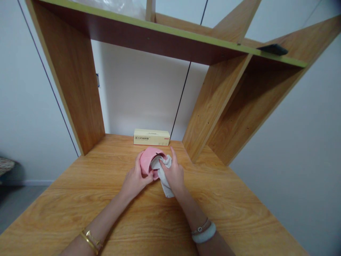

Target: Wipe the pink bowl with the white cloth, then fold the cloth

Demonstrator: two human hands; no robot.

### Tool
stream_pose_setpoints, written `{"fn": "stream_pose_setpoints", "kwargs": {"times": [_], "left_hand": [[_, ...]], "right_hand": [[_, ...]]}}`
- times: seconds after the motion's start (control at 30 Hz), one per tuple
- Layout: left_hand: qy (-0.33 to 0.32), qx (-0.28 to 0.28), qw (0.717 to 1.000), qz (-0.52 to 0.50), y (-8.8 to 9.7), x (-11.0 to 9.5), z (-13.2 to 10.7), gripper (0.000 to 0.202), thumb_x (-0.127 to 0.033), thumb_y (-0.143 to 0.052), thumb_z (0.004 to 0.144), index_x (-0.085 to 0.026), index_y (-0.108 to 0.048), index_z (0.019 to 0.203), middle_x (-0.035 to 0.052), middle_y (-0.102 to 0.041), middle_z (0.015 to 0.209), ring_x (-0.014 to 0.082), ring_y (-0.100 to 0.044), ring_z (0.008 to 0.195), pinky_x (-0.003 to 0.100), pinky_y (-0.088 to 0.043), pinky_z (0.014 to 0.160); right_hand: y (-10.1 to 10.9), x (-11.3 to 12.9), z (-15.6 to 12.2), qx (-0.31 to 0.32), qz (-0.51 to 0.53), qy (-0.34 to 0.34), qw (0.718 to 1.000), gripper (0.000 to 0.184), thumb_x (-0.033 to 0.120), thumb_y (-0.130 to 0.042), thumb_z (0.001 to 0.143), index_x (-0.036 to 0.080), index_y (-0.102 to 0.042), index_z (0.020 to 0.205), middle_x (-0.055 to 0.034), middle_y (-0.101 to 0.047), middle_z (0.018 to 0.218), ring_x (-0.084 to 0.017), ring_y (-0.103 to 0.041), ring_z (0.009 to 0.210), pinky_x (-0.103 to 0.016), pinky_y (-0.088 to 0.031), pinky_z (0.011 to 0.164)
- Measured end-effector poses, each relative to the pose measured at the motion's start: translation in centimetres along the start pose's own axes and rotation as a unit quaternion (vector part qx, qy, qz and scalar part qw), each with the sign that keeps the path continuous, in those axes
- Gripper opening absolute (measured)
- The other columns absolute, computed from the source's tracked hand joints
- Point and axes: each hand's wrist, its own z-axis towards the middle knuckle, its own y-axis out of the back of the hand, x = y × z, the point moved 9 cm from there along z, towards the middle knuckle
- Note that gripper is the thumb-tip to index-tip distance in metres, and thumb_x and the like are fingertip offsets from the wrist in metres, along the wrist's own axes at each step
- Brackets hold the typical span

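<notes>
A broad, light-brown wood-grain counter (144,227) spreads beneath both arms. Over its rear runs a long wooden shelf with a yellow-green edge (160,36). A long, cream-coloured cardboard box (151,138) lies at the back, beyond the hands. Nearer, a pink, rounded bowl (147,160) is tipped on its side above the counter, mouth towards the right; contact underneath cannot be told. The left hand (136,179) has its fingers curved around the bowl, thumb at the near rim. The right hand's (174,176) fingers, partly closed, grip a white, crumpled cloth (165,183), pressed into the bowl's mouth.
</notes>
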Motion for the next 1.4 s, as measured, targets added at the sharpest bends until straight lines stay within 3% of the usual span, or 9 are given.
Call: {"fn": "stream_pose_setpoints", "kwargs": {"times": [0.23, 0.43, 0.7, 0.77, 0.9, 1.03, 1.2, 1.3, 1.4], "left_hand": [[0.019, -0.018, 0.999, 0.027, 0.5, 0.2, -0.1, 0.075, -0.04, -0.062, 0.066, -0.019, -0.029, 0.131, 0.0075, -0.063, 0.09, 0.0216, -0.061, 0.073, 0.031, -0.046, 0.07], [0.016, 0.007, 0.999, 0.035, 0.2, -0.4, -0.4, 0.072, -0.031, -0.06, 0.065, -0.021, -0.032, 0.131, 0.0065, -0.063, 0.09, 0.0225, -0.06, 0.076, 0.029, -0.045, 0.068], [0.002, 0.023, 0.998, 0.062, -0.2, -0.5, -0.4, 0.068, -0.033, -0.055, 0.07, -0.02, -0.03, 0.132, 0.0079, -0.063, 0.095, 0.0217, -0.06, 0.073, 0.03, -0.044, 0.068], [0.007, 0.035, 0.995, 0.089, -0.4, -0.4, -0.4, 0.066, -0.034, -0.053, 0.071, -0.02, -0.03, 0.131, 0.0081, -0.063, 0.094, 0.0221, -0.061, 0.074, 0.03, -0.044, 0.068], [0.014, 0.087, 0.983, 0.163, -1.2, -0.6, -0.6, 0.068, -0.032, -0.052, 0.07, -0.021, -0.028, 0.133, 0.0062, -0.065, 0.088, 0.0224, -0.062, 0.074, 0.029, -0.043, 0.067], [-0.017, 0.108, 0.974, 0.197, -1.4, -1.3, -0.8, 0.069, -0.033, -0.053, 0.07, -0.023, -0.028, 0.134, 0.007, -0.065, 0.095, 0.0247, -0.062, 0.08, 0.031, -0.043, 0.071], [-0.035, 0.08, 0.977, 0.195, -0.7, -1.3, -0.6, 0.067, -0.039, -0.051, 0.074, -0.023, -0.027, 0.135, 0.0103, -0.062, 0.106, 0.0291, -0.062, 0.085, 0.038, -0.044, 0.074], [-0.027, 0.037, 0.99, 0.132, 0.0, -1.0, -0.5, 0.08, -0.046, -0.051, 0.074, -0.017, -0.015, 0.139, 0.014, -0.059, 0.111, 0.0281, -0.061, 0.086, 0.038, -0.045, 0.074], [-0.049, 0.031, 0.997, 0.056, -0.4, -1.1, -0.5, 0.09, -0.047, -0.057, 0.071, -0.016, -0.007, 0.139, 0.0156, -0.052, 0.12, 0.0264, -0.058, 0.095, 0.037, -0.046, 0.078]], "right_hand": [[-0.5, -0.3, 0.3, -0.007, 0.158, 0.004, 0.987, 0.064, 0.04, -0.056, 0.073, 0.019, -0.036, 0.13, -0.0116, -0.063, 0.104, -0.023, -0.06, 0.089, -0.03, -0.045, 0.072], [0.2, 0.2, 0.2, -0.008, 0.094, 0.006, 0.996, 0.065, 0.035, -0.053, 0.075, 0.021, -0.029, 0.134, -0.0119, -0.063, 0.101, -0.026, -0.061, 0.085, -0.033, -0.044, 0.07], [-3.5, -1.6, 0.5, 0.078, 0.154, -0.001, 0.985, 0.076, 0.031, -0.058, 0.069, 0.016, -0.024, 0.135, -0.0092, -0.063, 0.102, -0.02, -0.061, 0.087, -0.029, -0.045, 0.071], [-3.4, -1.5, 0.4, 0.087, 0.116, 0.006, 0.989, 0.071, 0.027, -0.057, 0.07, 0.016, -0.028, 0.134, -0.0089, -0.064, 0.1, -0.02, -0.061, 0.086, -0.028, -0.045, 0.07], [-0.9, -0.3, 0.5, 0.05, -0.052, 0.039, 0.997, 0.068, 0.022, -0.053, 0.072, 0.019, -0.028, 0.136, -0.0075, -0.067, 0.086, -0.022, -0.062, 0.079, -0.029, -0.043, 0.068], [0.2, 1.1, 0.4, 0.031, -0.082, 0.093, 0.992, 0.07, 0.016, -0.051, 0.071, 0.021, -0.027, 0.136, -0.0071, -0.066, 0.091, -0.022, -0.061, 0.083, -0.027, -0.041, 0.069], [-1.6, -0.4, 0.1, 0.081, 0.018, 0.054, 0.995, 0.065, 0.014, -0.047, 0.072, 0.019, -0.03, 0.135, -0.0057, -0.067, 0.082, -0.02, -0.061, 0.073, -0.027, -0.043, 0.066], [-1.8, -0.9, 0.2, 0.047, 0.128, 0.038, 0.99, 0.061, 0.015, -0.044, 0.074, 0.018, -0.032, 0.134, -0.0068, -0.067, 0.089, -0.019, -0.061, 0.079, -0.027, -0.045, 0.069], [-2.0, -1.2, 0.3, 0.011, 0.219, 0.023, 0.975, 0.056, 0.021, -0.042, 0.079, 0.017, -0.032, 0.133, -0.0085, -0.065, 0.099, -0.018, -0.06, 0.088, -0.028, -0.046, 0.075]]}}
